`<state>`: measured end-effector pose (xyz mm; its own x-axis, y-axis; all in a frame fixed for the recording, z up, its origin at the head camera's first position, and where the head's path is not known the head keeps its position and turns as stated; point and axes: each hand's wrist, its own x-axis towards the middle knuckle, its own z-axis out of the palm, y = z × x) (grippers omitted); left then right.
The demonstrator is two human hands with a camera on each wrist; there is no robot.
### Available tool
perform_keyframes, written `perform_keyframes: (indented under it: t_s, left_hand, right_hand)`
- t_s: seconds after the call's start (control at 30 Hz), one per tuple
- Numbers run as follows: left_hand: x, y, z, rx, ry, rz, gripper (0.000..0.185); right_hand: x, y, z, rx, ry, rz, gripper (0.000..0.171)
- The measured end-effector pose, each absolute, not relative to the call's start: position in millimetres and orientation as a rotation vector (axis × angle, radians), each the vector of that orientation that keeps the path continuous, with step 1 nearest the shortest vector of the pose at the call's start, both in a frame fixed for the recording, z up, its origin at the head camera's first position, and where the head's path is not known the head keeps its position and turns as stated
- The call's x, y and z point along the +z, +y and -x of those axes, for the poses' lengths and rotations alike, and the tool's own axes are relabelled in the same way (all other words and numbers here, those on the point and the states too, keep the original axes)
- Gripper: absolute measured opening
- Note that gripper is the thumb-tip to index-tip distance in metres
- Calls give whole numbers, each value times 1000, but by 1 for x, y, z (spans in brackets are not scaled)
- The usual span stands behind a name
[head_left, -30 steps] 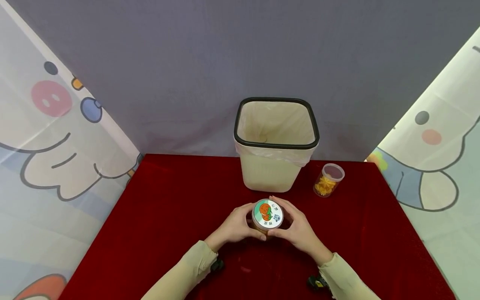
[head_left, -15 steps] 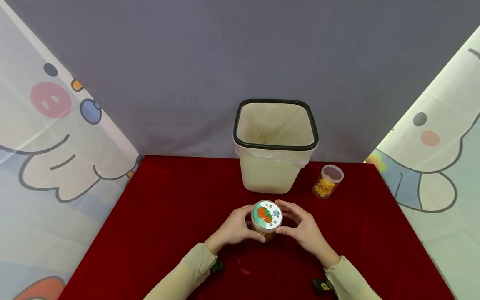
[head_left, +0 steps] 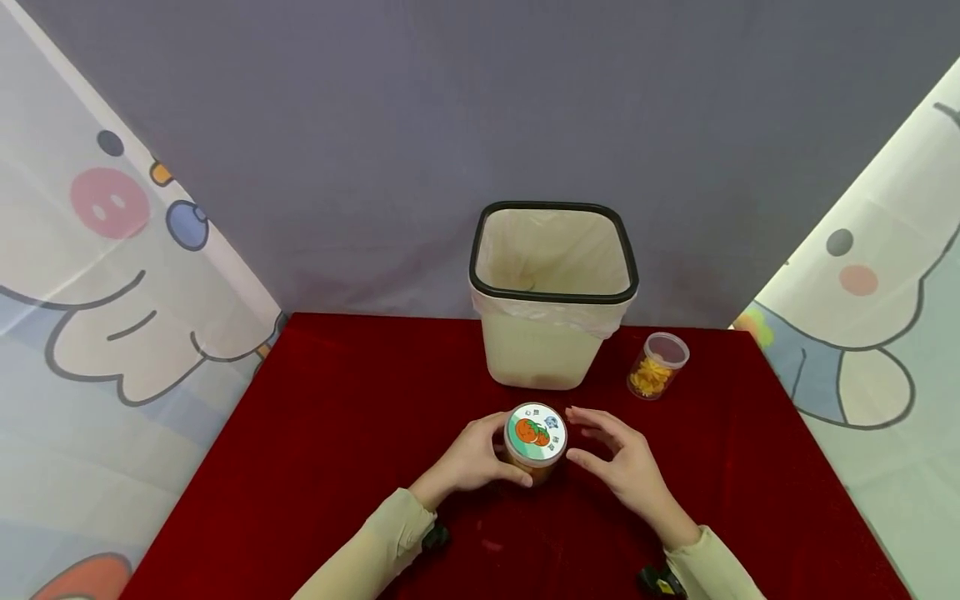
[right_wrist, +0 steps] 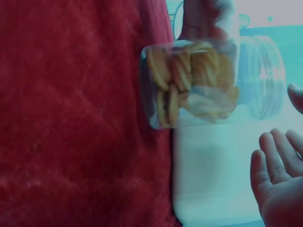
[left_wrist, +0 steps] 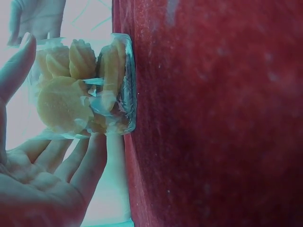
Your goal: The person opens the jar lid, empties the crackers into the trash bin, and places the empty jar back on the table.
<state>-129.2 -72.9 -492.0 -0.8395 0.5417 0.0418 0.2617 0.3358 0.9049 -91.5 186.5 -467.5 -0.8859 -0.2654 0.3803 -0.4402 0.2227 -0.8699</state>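
Clear plastic jar of pale round biscuits [head_left: 534, 450], capped by a lid with an orange-fruit sticker [head_left: 536, 432], standing upright on the red velvety tablecloth [head_left: 337, 433] near the front middle. Wrapped on its left side by the left hand [head_left: 472, 457], thumb and fingers [left_wrist: 90, 161] curled against the wall, as the left wrist view confirms. Flanked on the right by the right hand [head_left: 618, 462], fingers spread and relaxed, just beside the lid but apart from it, gripping nothing; same gap visible in the right wrist view, where the fingertips [right_wrist: 272, 161] sit clear of the jar [right_wrist: 189, 85].

Held by one hand only, so likely to tip or skid on the soft cloth if pushed from the right or twisted hard at the lid; biscuits could spill if the lid comes loose while tilted.

Farther back, just beyond the jar, a cream square bin with a black rim and a pale liner [head_left: 553, 292]. Right of the bin, well apart from both hands, a small clear tub of yellow pieces [head_left: 657, 365], open-topped as far as can be told.
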Motion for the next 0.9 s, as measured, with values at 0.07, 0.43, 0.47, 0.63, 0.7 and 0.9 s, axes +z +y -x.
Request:
perform_keyframes:
  t_s: [0.07, 0.43, 0.47, 0.63, 0.7, 0.9]
  left_hand:
    - [-491, -72, 129, 1511, 2329, -719, 93]
    - [-489, -72, 128, 1487, 2347, -722, 88]
    - [-489, -72, 128, 1486, 2349, -727, 88]
    - [-488, -71, 128, 1489, 2355, -739, 87]
    - [-489, -71, 128, 1494, 2352, -738, 87]
    - [-491, -72, 128, 1507, 2339, -739, 88]
  right_hand:
    - [-465, 186, 87, 1743, -2324, -660, 51]
    - [-462, 179, 79, 1807, -2305, -686, 57]
    - [-462, 178, 79, 1808, -2305, -689, 58]
    - [-464, 175, 81, 1801, -2315, -719, 66]
    - [-465, 174, 82, 1809, -2322, -734, 69]
    - [-468, 172, 85, 1865, -2323, -755, 73]
